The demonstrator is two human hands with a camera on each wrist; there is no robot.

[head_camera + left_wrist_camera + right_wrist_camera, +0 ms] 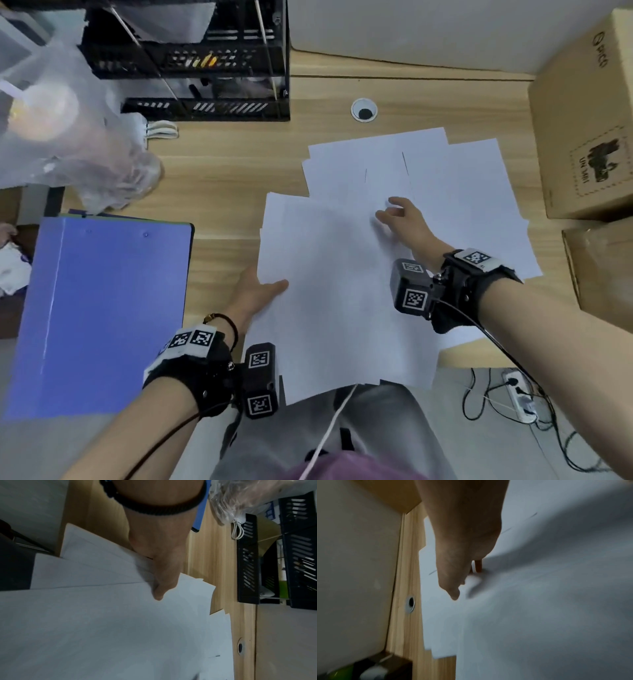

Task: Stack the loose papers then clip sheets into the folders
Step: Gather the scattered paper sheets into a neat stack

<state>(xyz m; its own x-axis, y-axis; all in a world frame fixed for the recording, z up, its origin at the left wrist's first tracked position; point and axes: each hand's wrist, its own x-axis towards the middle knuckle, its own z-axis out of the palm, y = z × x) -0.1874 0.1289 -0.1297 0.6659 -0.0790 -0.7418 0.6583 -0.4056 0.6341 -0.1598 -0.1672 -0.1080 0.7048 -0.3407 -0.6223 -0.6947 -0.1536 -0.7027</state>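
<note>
Several white sheets (462, 192) lie spread over the right half of the wooden desk (222, 171). My left hand (263, 291) grips the left edge of a gathered stack of papers (335, 301). In the left wrist view its thumb (159, 588) lies on top of the stack (102, 628) and the fingers are hidden underneath. My right hand (394, 210) is at the stack's far right corner. Its thumb (453, 593) and fingers pinch a blurred sheet corner (474, 580). A closed blue folder (102, 308) lies flat at the left.
A black file tray (205, 68) and a clear plastic bag (68, 137) stand at the back left. Cardboard boxes (589, 120) line the right edge. A cable hole (364, 110) sits behind the papers. A power strip (520, 397) lies on the floor.
</note>
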